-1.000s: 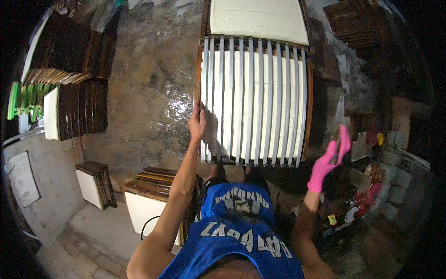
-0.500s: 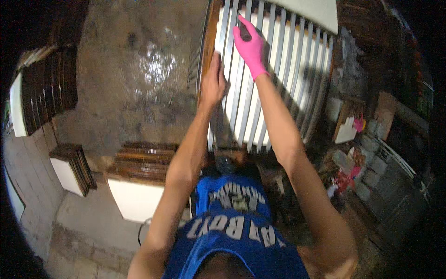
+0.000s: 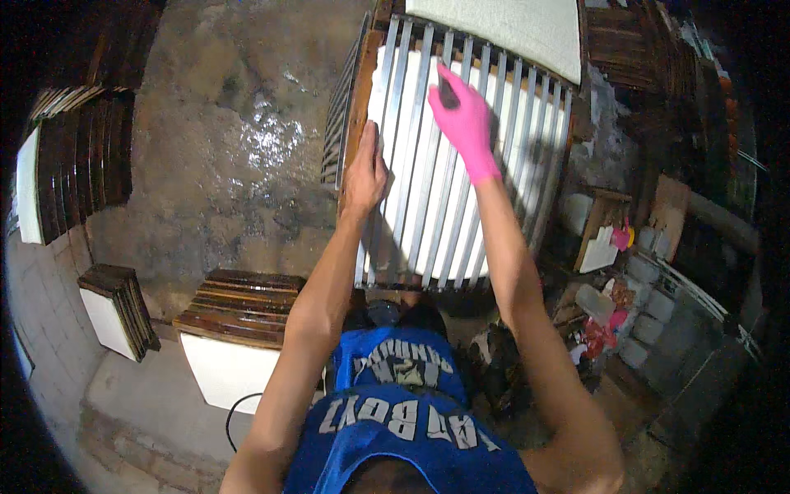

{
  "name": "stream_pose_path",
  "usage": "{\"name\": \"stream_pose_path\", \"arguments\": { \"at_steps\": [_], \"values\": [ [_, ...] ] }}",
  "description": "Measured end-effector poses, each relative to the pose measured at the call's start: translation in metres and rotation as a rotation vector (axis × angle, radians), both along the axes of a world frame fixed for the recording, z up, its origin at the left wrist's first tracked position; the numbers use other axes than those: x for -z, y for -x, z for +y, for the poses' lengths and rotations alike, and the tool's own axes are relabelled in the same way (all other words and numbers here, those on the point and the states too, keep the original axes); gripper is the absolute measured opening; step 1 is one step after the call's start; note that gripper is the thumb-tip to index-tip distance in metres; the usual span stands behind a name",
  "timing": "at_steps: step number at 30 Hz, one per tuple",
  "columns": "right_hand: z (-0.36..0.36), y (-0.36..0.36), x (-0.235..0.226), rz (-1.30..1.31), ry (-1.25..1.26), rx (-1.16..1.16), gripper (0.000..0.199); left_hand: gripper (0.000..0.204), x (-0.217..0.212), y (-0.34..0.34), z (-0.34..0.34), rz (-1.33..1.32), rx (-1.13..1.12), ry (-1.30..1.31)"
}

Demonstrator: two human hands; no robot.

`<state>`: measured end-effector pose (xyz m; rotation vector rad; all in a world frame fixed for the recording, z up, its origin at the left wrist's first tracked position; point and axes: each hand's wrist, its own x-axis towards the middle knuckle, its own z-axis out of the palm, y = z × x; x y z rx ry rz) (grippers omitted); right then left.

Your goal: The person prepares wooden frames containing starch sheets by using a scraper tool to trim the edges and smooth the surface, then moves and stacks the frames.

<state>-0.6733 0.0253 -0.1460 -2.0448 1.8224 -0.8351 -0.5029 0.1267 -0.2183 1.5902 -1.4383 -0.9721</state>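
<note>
A metal frame of parallel grey slats [image 3: 422, 148] lies over a white slab [image 3: 428, 216] in front of me. My right hand [image 3: 463, 123], in a pink glove, is closed around a small dark tool [image 3: 448, 93] above the slats, toward their far end. Its working end is too small to make out. My left hand [image 3: 364, 179] is bare and grips the left edge of the slatted frame, beside a brown wooden border [image 3: 364, 90]. Its fingers lie along that edge with the thumb on the inner side.
Another white slab [image 3: 510, 29] lies beyond the frame. Stacked boards with white faces stand at the lower left [image 3: 226, 370], the left [image 3: 111, 317] and the far left [image 3: 31, 185]. Wet floor [image 3: 247, 148] shines at left. A red bag [image 3: 599, 333] sits among clutter at right.
My right hand has shifted slightly nearer and to the right across the slats. My left hand stays on the frame's left edge. The whole view has tilted a little.
</note>
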Motion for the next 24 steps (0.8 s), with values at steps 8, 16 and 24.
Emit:
{"name": "stream_pose_path", "arguments": {
  "at_steps": [8,16,24],
  "values": [
    [0.219,-0.039,-0.029,-0.352,-0.223,0.027,0.037,0.051,0.004,0.002,0.007,-0.057,-0.013,0.014],
    [0.088,0.042,-0.012,-0.262,0.042,0.01,0.036,0.055,-0.008,0.006,0.006,-0.117,-0.012,0.011],
    [0.145,0.004,-0.002,-0.456,-0.11,0.126,0.04,0.054,-0.001,0.009,0.007,-0.151,-0.005,0.022]
  ]
}}
